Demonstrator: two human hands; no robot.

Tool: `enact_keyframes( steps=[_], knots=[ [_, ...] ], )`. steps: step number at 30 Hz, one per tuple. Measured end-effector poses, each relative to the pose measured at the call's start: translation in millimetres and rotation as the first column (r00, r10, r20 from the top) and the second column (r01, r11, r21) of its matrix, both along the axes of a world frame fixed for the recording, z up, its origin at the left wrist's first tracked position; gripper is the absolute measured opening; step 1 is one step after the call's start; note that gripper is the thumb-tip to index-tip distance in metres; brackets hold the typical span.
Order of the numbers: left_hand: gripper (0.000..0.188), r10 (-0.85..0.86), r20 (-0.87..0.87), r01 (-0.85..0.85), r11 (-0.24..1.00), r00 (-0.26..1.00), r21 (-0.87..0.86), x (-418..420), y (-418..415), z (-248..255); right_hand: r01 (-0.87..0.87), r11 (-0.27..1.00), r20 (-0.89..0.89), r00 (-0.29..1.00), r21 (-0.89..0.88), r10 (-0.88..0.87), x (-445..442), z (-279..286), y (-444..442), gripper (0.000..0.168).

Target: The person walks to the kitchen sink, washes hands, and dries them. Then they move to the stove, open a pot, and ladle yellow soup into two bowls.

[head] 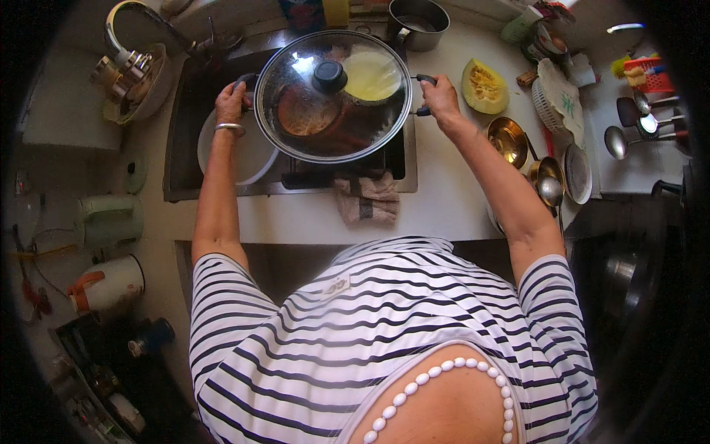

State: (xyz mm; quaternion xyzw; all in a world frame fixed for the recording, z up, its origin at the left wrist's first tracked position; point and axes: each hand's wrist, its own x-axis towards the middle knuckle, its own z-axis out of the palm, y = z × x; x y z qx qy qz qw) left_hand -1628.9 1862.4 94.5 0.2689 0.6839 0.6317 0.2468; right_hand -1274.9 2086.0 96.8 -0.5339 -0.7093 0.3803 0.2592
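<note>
A wide pan with a domed glass lid [355, 130] is held level over the sink, one side handle in each hand. My left hand [230, 104] grips the left handle, and my right hand [442, 100] has its fingers around the right one. A black knob [329, 76] tops the lid. Through the glass show a round reddish-brown piece or bowl [308, 111] and a pale yellow-green rounded piece [373, 76]; I cannot tell exactly what they are. Below my left forearm, a white round basin or plate [258, 158] lies in the sink [183, 161].
A cut squash wedge [485, 86], brass-coloured bowls [507, 141] and a ladle [550, 190] stand right. Behind is a metal saucepan [420, 25]; the tap [125, 55] arches at left. A folded cloth [366, 198] hangs over the sink's front edge.
</note>
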Motion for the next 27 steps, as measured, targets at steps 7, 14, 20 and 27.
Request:
enact_keyframes(
  steps=[7,14,20,27],
  knots=[
    [0.026,0.066,-0.097,-0.07,0.997,0.993,-0.044,2.1,-3.0,0.0,0.001,0.993,-0.036,0.999,-0.118,-0.005,-8.5,8.2,-1.7,0.036],
    [0.038,0.089,-0.257,-0.127,0.983,0.962,-0.136,0.4,-0.1,-3.0,0.017,1.0,-0.081,0.997,-0.011,-0.018,-1.4,0.7,-2.2,0.034],
    [0.044,0.12,-0.055,-0.128,0.975,0.991,-0.181,-27.6,-47.5,-20.8,0.082,0.994,-0.052,0.996,0.077,-0.078,20.5,41.9,-56.7,0.041],
    [0.026,0.355,-0.099,-0.359,0.933,0.93,-0.031,102.4,-83.7,50.1,-0.107,0.974,-0.322,0.931,0.202,0.169,148.8,100.8,-152.1,0.012]
  ],
)
